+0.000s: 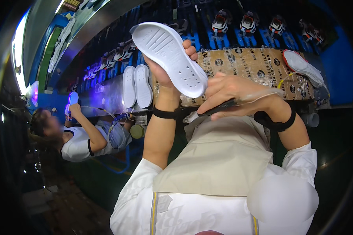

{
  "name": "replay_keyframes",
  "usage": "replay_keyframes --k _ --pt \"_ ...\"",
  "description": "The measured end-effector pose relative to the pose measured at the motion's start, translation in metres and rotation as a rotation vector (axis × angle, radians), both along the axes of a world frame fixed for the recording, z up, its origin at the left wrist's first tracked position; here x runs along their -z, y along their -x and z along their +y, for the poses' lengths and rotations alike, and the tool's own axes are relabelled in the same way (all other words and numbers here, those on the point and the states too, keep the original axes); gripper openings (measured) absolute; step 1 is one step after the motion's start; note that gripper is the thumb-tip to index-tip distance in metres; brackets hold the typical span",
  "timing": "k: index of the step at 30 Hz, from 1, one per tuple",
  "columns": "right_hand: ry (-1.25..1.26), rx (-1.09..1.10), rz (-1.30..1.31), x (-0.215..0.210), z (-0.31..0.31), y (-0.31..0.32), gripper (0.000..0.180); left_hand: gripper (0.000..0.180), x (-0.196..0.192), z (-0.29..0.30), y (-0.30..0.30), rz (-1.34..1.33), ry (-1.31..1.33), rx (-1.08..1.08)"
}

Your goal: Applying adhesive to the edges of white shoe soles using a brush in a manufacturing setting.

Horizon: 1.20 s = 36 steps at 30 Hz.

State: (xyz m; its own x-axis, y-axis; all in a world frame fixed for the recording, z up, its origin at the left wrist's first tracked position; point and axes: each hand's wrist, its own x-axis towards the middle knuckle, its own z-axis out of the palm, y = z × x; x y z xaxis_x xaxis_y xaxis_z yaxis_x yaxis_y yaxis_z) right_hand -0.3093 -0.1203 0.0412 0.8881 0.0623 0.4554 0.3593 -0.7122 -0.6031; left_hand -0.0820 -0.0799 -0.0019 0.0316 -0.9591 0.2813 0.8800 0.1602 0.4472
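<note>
Your left hand (161, 74) grips the white sole (170, 60) raised over the bench edge, and your right hand (227, 90) pinches a dark slim tool (217, 108) near its lower end, so it is better to keep the sole steady and the tool under control. Please mind the clear tube (259, 95) over your right wrist, which may pull; beyond lie the printed cardboard (247, 66), two other soles (144, 87) leftward and a red-edged shoe piece (302, 65) rightward.
</note>
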Motion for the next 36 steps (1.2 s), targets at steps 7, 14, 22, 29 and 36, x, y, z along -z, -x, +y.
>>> replay_keyframes --k 7,14,22,29,36 --pt "0.074 0.205 0.023 -0.014 0.003 0.007 0.026 0.101 -0.019 -0.009 -0.001 -0.160 -0.030 0.084" --pt "0.097 0.318 -0.021 -0.009 -0.007 0.008 0.028 0.112 -0.038 -0.025 -0.003 -0.529 -0.008 0.071" --pt "0.248 0.311 -0.033 -0.017 -0.010 0.005 0.030 0.075 -0.051 -0.046 0.000 -1.057 -0.075 -0.066" --pt "0.224 0.268 0.058 -0.020 -0.011 0.016 0.034 0.079 -0.081 -0.043 0.020 -1.434 -0.295 0.222" --pt "0.228 0.312 0.071 -0.023 -0.010 0.020 0.035 0.084 -0.063 -0.051 0.013 -1.587 -0.274 0.197"
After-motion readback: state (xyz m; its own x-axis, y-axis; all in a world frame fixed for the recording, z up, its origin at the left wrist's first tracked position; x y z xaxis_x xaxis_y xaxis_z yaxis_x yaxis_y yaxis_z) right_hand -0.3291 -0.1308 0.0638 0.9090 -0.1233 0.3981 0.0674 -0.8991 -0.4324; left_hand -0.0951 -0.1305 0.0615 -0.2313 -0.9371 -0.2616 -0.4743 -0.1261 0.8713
